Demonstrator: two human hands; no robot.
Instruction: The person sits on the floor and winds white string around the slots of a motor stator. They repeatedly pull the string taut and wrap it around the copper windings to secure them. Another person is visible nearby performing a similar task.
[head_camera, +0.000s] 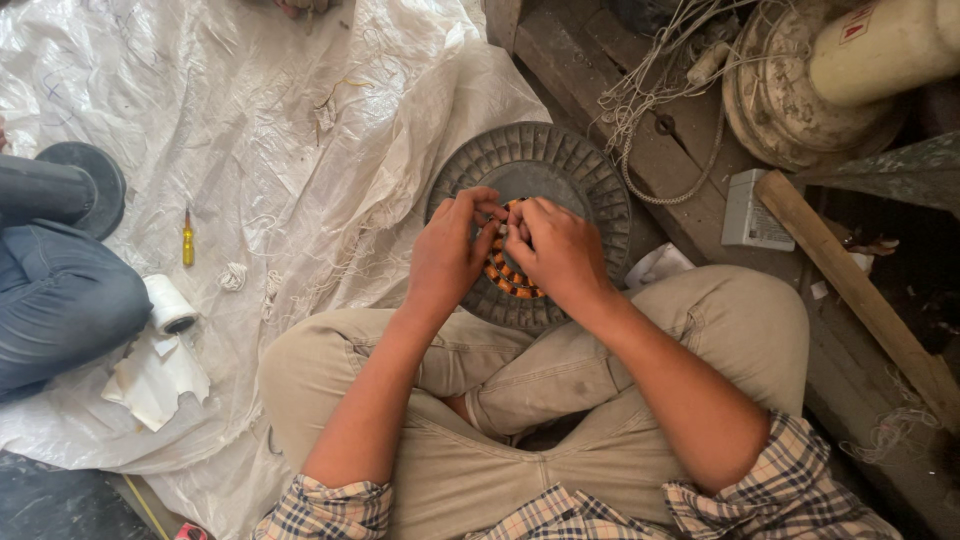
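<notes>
A round dark ribbed metal motor housing (560, 160) lies on the floor in front of my crossed legs. Inside it sits a ring of orange copper coils (503, 274), mostly hidden under my hands. My left hand (448, 252) and my right hand (556, 250) are side by side over the coil ring, fingertips pinched together at its upper edge. Whether they pinch a wire or the coil itself I cannot tell. Both forearms reach forward over my beige trousers.
A white plastic sheet (250, 120) covers the floor at left, with a yellow screwdriver (187, 238) and a white tape roll (168, 304). Another person's leg in jeans (60, 295) is far left. A wooden plank (850, 285), tangled white cord (660, 60) and a small white box (752, 210) lie at right.
</notes>
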